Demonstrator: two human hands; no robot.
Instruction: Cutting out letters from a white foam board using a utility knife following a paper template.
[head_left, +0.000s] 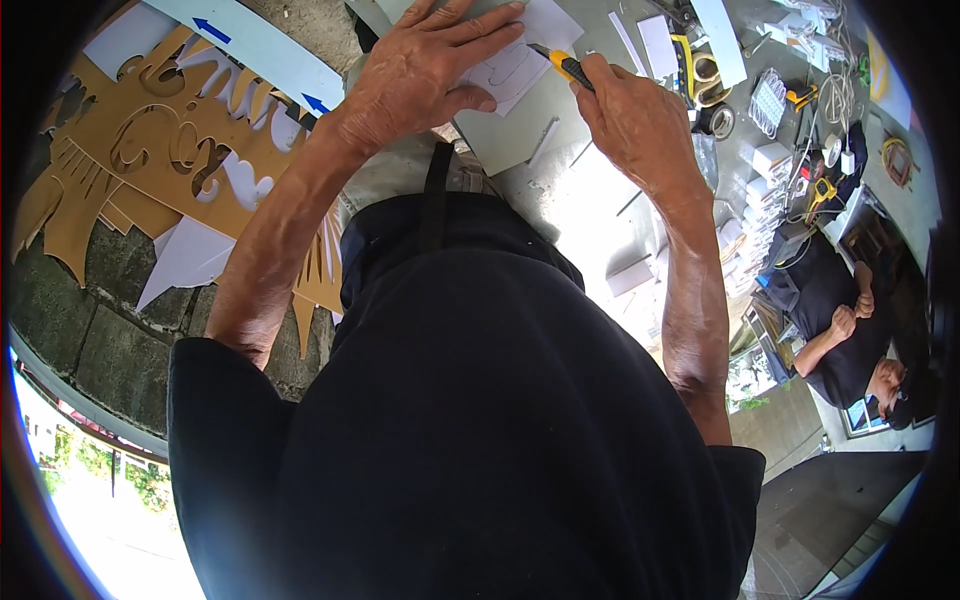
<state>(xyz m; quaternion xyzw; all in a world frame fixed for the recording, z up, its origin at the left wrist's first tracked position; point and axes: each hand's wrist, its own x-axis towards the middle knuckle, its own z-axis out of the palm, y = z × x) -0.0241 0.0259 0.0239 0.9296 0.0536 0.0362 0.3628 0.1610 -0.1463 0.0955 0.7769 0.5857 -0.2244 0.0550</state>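
Observation:
My left hand [425, 70] lies flat with its fingers spread, pressing on a white sheet [550, 35] that carries a drawn curved outline. In my right hand [635, 125] is a yellow and black utility knife [570, 68]. Its blade points left, toward the outline, close to my left fingertips; whether the tip touches the sheet is too small to tell. Under the sheet is a pale grey board [495, 140]. A thin white offcut strip [543, 140] rests by the board's edge, below the sheet.
Brown cut-out panels [140, 150] with curly openings are stacked at the left. Beside them lies a long pale strip [260, 40] with blue arrows. Tape rolls [722, 121], white scraps [657, 45] and cords [835, 100] crowd the right side. Another person [850, 320] is at the far right.

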